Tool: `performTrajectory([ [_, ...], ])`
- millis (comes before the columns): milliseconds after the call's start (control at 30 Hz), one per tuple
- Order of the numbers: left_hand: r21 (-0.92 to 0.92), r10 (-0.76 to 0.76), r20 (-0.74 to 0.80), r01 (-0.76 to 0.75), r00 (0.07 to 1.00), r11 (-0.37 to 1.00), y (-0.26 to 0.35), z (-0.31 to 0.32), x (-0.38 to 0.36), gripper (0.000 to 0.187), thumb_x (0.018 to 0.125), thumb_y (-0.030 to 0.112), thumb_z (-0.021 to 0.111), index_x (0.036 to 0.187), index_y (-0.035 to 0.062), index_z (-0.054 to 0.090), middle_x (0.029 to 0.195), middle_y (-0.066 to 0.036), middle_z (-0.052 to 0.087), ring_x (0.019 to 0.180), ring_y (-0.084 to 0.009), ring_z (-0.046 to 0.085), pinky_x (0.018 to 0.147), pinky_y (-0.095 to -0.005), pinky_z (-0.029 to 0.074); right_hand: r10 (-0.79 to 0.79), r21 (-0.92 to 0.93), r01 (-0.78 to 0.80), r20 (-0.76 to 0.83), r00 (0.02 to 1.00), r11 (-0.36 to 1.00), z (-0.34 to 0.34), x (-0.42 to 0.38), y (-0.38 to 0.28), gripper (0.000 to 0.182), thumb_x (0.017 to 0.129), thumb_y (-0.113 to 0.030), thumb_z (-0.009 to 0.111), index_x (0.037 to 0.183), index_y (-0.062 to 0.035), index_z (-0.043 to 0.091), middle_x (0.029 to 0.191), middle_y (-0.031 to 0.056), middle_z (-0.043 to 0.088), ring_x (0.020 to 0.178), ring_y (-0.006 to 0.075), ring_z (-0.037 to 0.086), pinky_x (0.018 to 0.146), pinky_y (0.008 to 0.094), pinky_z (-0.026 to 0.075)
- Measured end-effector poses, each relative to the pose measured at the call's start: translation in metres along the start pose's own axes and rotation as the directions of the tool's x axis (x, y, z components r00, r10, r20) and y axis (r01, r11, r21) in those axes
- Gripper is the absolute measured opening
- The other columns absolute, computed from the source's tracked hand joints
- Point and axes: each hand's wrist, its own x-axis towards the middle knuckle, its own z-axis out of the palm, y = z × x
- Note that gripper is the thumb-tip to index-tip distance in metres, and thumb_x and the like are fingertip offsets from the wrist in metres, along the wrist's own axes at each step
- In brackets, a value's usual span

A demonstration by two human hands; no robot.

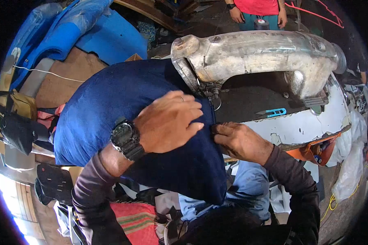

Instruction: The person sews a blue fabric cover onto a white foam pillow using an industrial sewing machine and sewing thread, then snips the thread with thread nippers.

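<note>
A plump navy-blue cushion (98,94) lies partly on the machine table and partly over my lap. Its right edge runs under the needle area of a worn, cream-coloured sewing machine (270,53). On top of the cushion rests my left hand (169,122), its fingers loosely bent and the thumb apart, near the machine's presser foot (212,90). My right hand (243,141) pinches the cushion's edge between thumb and fingers, just in front of the needle area. The fingertips' underside is hidden. Blue thread snips (272,112) lie on the table to the right.
The white tabletop (290,128) has chipped edges, with an orange holder (315,151) below it. Blue foam sheets (110,36) lean at the back left. Across the machine stands a person in a red shirt (257,6). Bags and a red striped cloth (139,220) lie at left.
</note>
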Motion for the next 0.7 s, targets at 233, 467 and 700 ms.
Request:
performTrajectory([
  [233, -0.022, 0.018, 0.166, -0.014, 0.986, 1.000, 0.006, 0.044, 0.004, 0.022, 0.093, 0.021, 0.074, 0.098, 0.0003, 0.075, 0.099, -0.021, 0.073, 0.102, -0.0333, 0.071, 0.091, -0.0457, 0.055, 0.016, -0.059, -0.010, 0.098, 0.995, 0.998, 0.005, -0.011, 0.005, 0.025, 0.087, -0.009, 0.073, 0.110, -0.0010, 0.077, 0.120, 0.0166, 0.073, 0.121, 0.0344, 0.074, 0.106, 0.0424, 0.060],
  [467, 0.039, 0.015, -0.008, -0.015, 1.000, 0.999, 0.016, 0.063, 0.003, 0.037, 0.094, 0.023, 0.073, 0.115, -0.0076, 0.078, 0.118, -0.023, 0.076, 0.115, -0.0371, 0.067, 0.103, -0.0491, 0.052, 0.005, -0.066, 0.002, 0.111, 0.994, 0.998, 0.002, -0.006, 0.002, 0.021, 0.085, -0.012, 0.073, 0.104, -0.0031, 0.074, 0.119, 0.0145, 0.071, 0.124, 0.0334, 0.072, 0.111, 0.0434, 0.060],
  [700, 0.091, 0.084, -0.004, -0.083, 0.996, 0.992, 0.005, 0.069, 0.011, 0.035, 0.096, 0.022, 0.071, 0.113, -0.0081, 0.078, 0.120, -0.025, 0.077, 0.113, -0.0359, 0.070, 0.109, -0.0478, 0.049, 0.037, -0.070, -0.026, 0.151, 0.988, 0.997, -0.002, -0.001, -0.001, 0.018, 0.085, -0.014, 0.074, 0.100, -0.0042, 0.072, 0.116, 0.0130, 0.069, 0.126, 0.0318, 0.072, 0.113, 0.0430, 0.059],
])
